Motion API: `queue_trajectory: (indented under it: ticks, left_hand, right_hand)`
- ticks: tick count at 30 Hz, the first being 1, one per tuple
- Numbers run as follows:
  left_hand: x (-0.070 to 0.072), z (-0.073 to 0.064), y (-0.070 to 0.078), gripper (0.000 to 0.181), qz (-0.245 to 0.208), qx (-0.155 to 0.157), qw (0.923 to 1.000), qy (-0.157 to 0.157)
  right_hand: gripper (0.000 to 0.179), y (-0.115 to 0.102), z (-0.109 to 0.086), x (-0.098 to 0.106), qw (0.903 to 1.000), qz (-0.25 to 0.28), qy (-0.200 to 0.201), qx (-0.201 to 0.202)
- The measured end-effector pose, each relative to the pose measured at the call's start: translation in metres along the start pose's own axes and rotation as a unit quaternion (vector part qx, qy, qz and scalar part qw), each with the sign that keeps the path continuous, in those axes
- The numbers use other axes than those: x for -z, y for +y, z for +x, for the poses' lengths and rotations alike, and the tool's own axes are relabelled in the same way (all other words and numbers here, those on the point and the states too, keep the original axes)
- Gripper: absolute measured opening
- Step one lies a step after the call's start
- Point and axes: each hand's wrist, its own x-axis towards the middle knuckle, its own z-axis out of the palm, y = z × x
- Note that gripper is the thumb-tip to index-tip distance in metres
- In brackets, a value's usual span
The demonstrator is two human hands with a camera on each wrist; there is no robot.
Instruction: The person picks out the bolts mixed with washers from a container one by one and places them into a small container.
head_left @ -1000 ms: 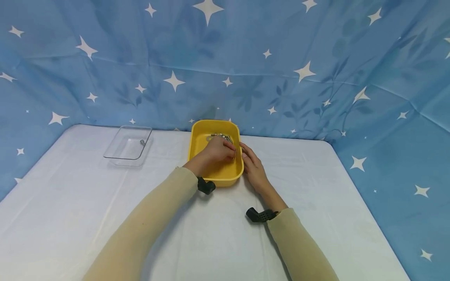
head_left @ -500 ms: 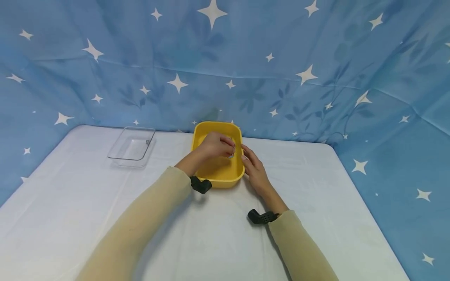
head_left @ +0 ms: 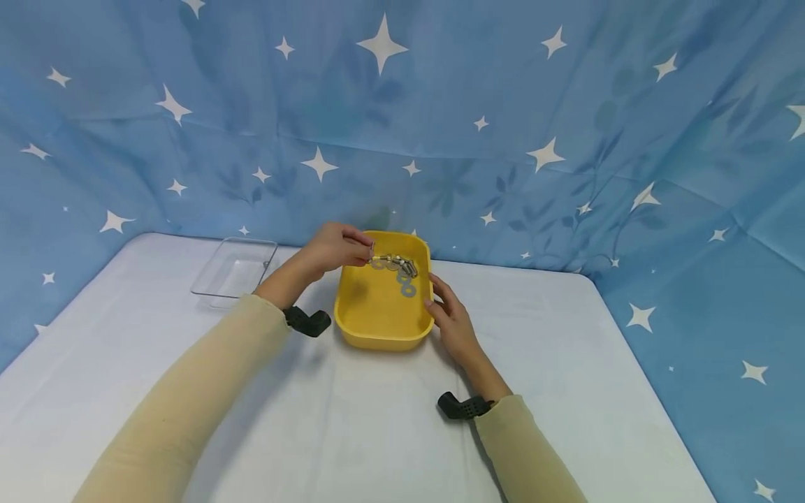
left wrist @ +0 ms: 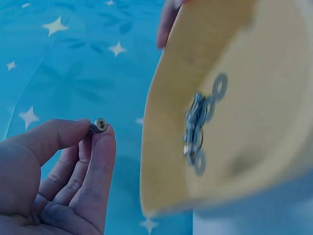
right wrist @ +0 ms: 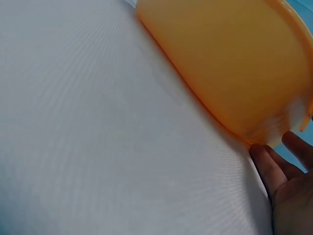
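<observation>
Metal bolt (left wrist: 100,125) between left fingers (left wrist: 99,164)

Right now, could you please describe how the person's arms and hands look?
The left sleeve and right sleeve are plain, long and beige. Past the cuffs sit a left wrist device and a right wrist device, both black and angled, with rounded ends. The left hand and right hand wear no gloves, and no cables show.

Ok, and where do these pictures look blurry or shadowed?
Head: the left sleeve throws a soft shadow on the white cloth; left wrist: the yellow tub looks pale and blurred, the metal piece in the left hand sharper; right wrist: the bottom-left corner looks dark.
</observation>
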Motion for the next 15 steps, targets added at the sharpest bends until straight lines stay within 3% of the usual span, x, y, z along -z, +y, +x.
queue_trajectory:
  ticks: [6, 15]
  left_hand:
    - [0.026, -0.002, -0.005, 0.037, 0.029, 0.012, 0.9994, 0.014]
    - [0.077, -0.016, -0.014, 0.042, 0.066, 0.021, 0.9949, 0.073]
  right_hand:
    - [0.053, 0.001, -0.006, 0.000, 1.0000, -0.005, 0.002, 0.002]
    - [0.053, -0.003, 0.000, 0.000, 0.9999, 0.001, -0.002, 0.014]
